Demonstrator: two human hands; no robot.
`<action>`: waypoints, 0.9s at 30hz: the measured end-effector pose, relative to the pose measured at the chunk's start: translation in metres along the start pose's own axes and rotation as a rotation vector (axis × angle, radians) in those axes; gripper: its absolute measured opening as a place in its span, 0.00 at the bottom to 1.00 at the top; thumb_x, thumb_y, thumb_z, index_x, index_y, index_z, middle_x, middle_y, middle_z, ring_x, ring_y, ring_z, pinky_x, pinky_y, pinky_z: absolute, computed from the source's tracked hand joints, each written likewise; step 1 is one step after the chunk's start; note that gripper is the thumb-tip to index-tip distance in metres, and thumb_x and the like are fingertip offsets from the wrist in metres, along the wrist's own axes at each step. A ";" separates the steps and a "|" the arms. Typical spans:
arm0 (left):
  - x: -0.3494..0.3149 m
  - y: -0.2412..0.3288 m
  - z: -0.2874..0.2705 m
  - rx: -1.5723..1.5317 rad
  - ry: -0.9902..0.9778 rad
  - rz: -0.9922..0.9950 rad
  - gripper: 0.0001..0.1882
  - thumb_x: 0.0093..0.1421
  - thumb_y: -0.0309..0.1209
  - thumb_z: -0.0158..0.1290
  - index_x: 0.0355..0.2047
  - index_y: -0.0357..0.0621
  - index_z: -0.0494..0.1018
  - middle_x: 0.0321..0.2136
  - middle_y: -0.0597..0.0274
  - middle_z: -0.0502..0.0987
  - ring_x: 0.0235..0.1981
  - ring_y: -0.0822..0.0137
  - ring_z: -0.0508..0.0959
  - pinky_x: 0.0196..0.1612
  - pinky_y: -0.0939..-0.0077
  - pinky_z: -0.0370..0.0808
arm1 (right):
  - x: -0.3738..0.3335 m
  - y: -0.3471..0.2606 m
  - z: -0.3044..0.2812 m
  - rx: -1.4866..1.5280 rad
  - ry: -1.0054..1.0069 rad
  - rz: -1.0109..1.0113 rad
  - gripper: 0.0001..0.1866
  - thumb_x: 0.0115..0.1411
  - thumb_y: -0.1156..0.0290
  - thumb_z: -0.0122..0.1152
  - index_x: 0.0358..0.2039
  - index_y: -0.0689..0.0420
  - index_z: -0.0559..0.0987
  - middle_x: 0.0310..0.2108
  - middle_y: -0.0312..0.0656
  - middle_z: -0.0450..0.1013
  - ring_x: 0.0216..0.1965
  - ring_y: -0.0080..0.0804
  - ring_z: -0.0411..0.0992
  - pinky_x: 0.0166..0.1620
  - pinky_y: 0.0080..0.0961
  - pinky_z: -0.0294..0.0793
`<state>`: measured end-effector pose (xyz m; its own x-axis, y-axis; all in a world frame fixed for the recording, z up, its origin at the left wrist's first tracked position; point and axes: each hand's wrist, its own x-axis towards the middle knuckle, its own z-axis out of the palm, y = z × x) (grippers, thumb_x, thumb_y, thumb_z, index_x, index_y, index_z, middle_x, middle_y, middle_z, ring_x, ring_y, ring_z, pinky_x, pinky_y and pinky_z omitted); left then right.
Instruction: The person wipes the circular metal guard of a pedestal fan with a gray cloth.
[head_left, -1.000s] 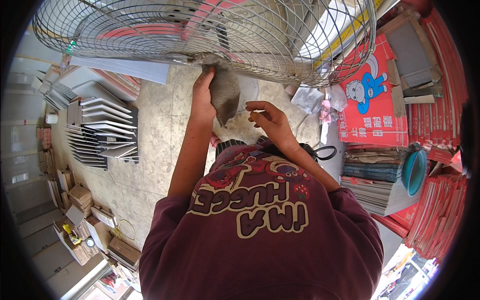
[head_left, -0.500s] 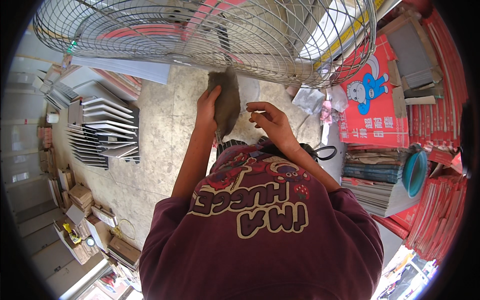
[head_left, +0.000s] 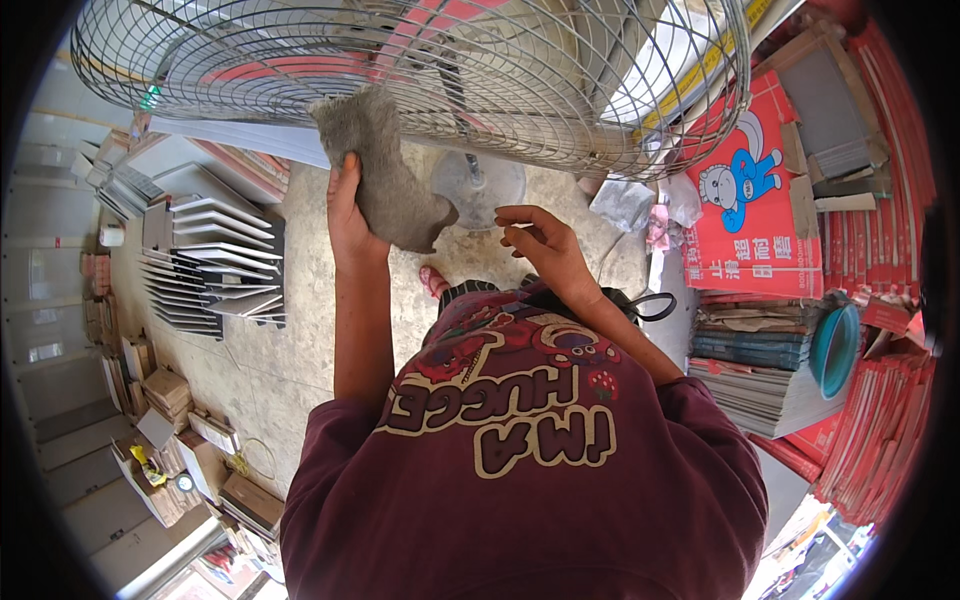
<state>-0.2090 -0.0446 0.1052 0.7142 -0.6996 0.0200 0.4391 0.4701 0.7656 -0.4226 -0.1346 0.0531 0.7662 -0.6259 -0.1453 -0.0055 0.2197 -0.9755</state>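
A limp grey cloth (head_left: pixel 385 175) hangs from my left hand (head_left: pixel 353 218), which is closed on its left edge with the thumb lying over it. The cloth's upper end is in front of the lower wires of a large fan's cage (head_left: pixel 560 140); whether it touches them I cannot tell. My right hand (head_left: pixel 545 245) is in front of my chest, apart from the cloth. Its fingers are loosely bent with gaps between them, and no object shows in them. Below the cage is the fan's round grey base (head_left: pixel 480 190), partly covered by the cloth.
At left, a rack (head_left: pixel 225 260) holds several tile panels. Stacked red cartons (head_left: pixel 865 430) and a red printed board (head_left: pixel 750 200) line the right side, with a teal basin (head_left: pixel 838 350) among them. Wrapped bundles (head_left: pixel 625 205) lie right of the fan base. Open boxes (head_left: pixel 165 470) stand lower left.
My left hand has moved left with the cloth, which now looks broader and lighter, and more of the fan base shows. The right hand has stayed nearly still.
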 end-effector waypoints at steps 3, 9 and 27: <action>0.012 -0.016 -0.001 -0.051 -0.012 -0.060 0.16 0.63 0.36 0.45 0.48 0.42 0.68 0.42 0.63 0.74 0.42 0.68 0.74 0.46 0.72 0.71 | -0.001 -0.001 0.000 -0.002 0.008 0.001 0.15 0.57 0.75 0.52 0.46 0.60 0.73 0.39 0.39 0.73 0.34 0.21 0.71 0.38 0.17 0.70; 0.011 -0.041 0.009 -0.050 -0.002 -0.178 0.12 0.60 0.34 0.50 0.43 0.43 0.71 0.38 0.64 0.76 0.38 0.69 0.75 0.42 0.72 0.73 | -0.004 -0.001 -0.003 0.012 0.026 -0.002 0.15 0.57 0.76 0.52 0.46 0.61 0.73 0.39 0.39 0.73 0.35 0.22 0.71 0.39 0.17 0.71; -0.021 -0.068 0.003 0.235 0.077 -0.375 0.17 0.58 0.31 0.54 0.45 0.34 0.69 0.36 0.58 0.76 0.35 0.67 0.77 0.37 0.76 0.75 | -0.001 -0.020 0.006 0.010 0.039 -0.230 0.18 0.56 0.78 0.55 0.49 0.56 0.71 0.47 0.38 0.67 0.43 0.26 0.68 0.45 0.23 0.70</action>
<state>-0.2560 -0.0636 0.0545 0.5716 -0.7522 -0.3278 0.5461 0.0506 0.8362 -0.4191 -0.1343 0.0734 0.7209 -0.6891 0.0742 0.1730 0.0751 -0.9821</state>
